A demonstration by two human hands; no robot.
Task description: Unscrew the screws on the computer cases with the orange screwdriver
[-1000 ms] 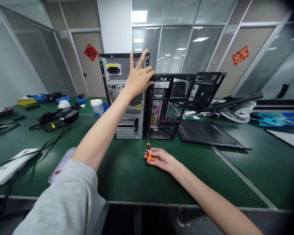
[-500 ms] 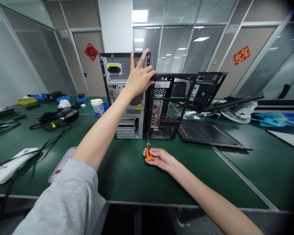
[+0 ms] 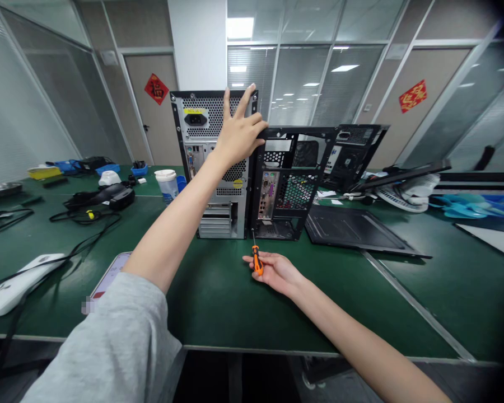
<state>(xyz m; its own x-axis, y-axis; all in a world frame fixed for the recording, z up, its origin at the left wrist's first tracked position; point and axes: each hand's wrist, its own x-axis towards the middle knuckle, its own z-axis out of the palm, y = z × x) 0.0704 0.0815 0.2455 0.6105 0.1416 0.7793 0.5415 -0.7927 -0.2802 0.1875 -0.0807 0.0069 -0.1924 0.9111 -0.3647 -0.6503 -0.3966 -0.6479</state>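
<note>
My left hand point(image 3: 239, 131) rests on the top rear corner of an upright black computer case point(image 3: 292, 182), thumb hooked over its edge, index and middle fingers raised and spread. A taller silver-backed tower point(image 3: 212, 162) stands just left of the black case, partly hidden by my forearm. My right hand point(image 3: 277, 271) lies palm up on the green table point(image 3: 218, 302) in front of the cases. A small orange-handled screwdriver point(image 3: 257, 260) lies across its loosely curled fingers, with the tip pointing toward the cases.
A black side panel point(image 3: 353, 226) lies flat to the right of the cases, with a third open case point(image 3: 353, 151) behind it. A white cup point(image 3: 167, 183), cables point(image 3: 82, 218), a black device, a white box point(image 3: 12, 288) and a phone point(image 3: 109, 274) sit on the left.
My right hand has opened a little and the screwdriver has tilted in it, shifting slightly toward the cases. My left hand has stayed on the case.
</note>
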